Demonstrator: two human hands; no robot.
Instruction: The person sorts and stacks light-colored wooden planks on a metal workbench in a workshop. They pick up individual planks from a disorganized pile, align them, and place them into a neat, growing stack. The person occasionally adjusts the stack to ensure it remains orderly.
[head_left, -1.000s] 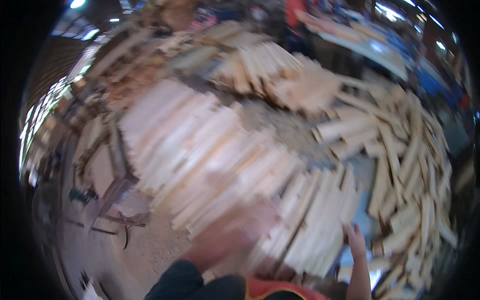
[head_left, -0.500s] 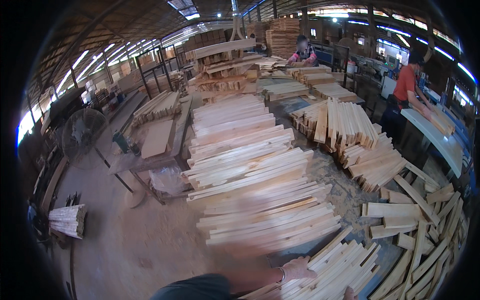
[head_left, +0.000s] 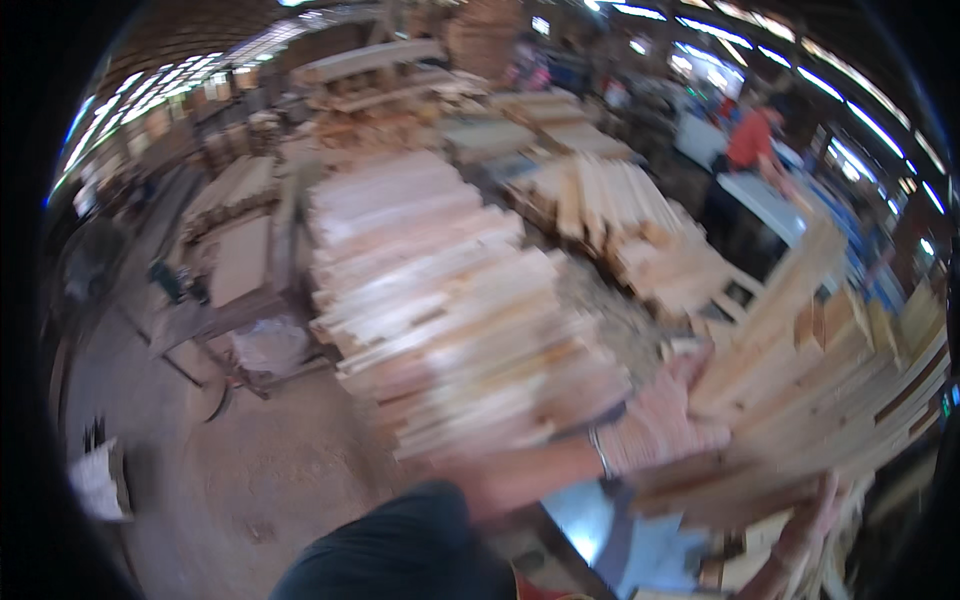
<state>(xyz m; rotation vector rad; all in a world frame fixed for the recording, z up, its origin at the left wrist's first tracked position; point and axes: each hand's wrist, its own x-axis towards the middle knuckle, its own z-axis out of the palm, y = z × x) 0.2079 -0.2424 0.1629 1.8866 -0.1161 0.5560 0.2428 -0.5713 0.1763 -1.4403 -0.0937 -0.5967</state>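
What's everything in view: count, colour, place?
Board bundle: one, tan, right
Long board row: one, pale, centre
Fanned boards: several, pale, right of centre
Loose boards: several, tan, lower right
Tabletop: one, blue-grey, lower centre
Side table: one, brown, left
Flat panel: one, tan, atop side table
Plastic bag: one, whitish, below side table
Person: one, red top, upper right
Worktop: one, whitish-blue, before that person
Ceiling lights: several, white, top
Sleeve: one, dark, lower centre
Left hand: one, blurred, board bundle's left
Right hand: one, blurred, board bundle's lower edge
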